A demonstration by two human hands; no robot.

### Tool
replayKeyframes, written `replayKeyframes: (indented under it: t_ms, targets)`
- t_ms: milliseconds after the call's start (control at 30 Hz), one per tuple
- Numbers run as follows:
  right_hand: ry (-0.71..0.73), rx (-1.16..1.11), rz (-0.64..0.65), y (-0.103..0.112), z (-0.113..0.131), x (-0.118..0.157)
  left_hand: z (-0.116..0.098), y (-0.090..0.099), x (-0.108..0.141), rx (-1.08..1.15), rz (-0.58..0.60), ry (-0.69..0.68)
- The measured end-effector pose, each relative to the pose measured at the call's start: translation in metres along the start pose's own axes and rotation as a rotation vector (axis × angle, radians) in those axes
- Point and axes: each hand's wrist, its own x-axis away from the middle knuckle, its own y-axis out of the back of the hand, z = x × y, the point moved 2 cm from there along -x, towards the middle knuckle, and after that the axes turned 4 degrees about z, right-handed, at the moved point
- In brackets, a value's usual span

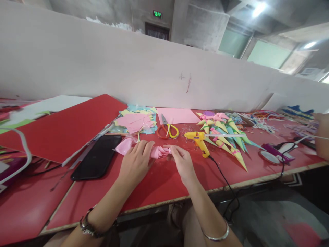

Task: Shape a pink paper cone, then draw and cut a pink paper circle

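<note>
A pink layered piece (160,152), perhaps paper or foam, lies between my hands just above the red table. My left hand (136,159) is closed around its left part, with the fingertips curled over it. The thumb and fingers of my right hand (182,161) pinch its right end. Left of my left hand is a pink pouch-like shape (123,146) with clear plastic by it; whether it joins the held piece I cannot tell. Beyond my hands are scissors (168,130) with red and yellow handles. A yellow hot glue gun (199,140) lies right of my right hand.
A black phone (97,157) and a large red sheet (77,130) are at left. Pink paper pieces (135,121) lie behind my hands. Several paper cones (226,130) are piled at right. A dark cord (223,175) hangs over the table edge. Another person's arm (322,133) is at far right.
</note>
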Motion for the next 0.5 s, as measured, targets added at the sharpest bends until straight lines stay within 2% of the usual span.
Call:
replayKeyframes:
  t_ms: [133,500]
  targets:
    - [0.019,-0.006,-0.004,-0.0011,-0.0003,-0.0005,-0.0002,-0.0008,0.0000,0.022,0.020,0.012]
    - [0.075,0.061,-0.042,-0.0018,0.0043,0.0020,-0.0025,-0.0004,0.0003,0.130,0.239,0.174]
